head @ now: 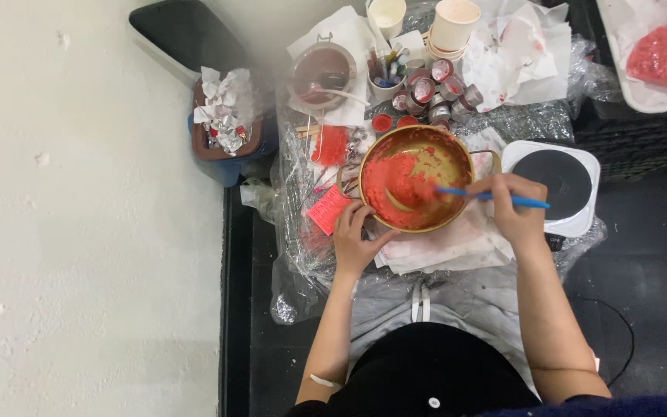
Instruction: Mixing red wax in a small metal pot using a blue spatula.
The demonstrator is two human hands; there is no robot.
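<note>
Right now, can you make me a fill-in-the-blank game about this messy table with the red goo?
1. The right hand stirs with a tool whose handle is ____ in colour.
2. The left hand grips the rim of the gold-coloured ____, which holds red paste.
3. The round black hot plate sits on a ____ base, on the right hand's side.
4. The bin on the left hand's side is stuffed with crumpled ____.

Missing words: blue; pot; white; paper
</note>
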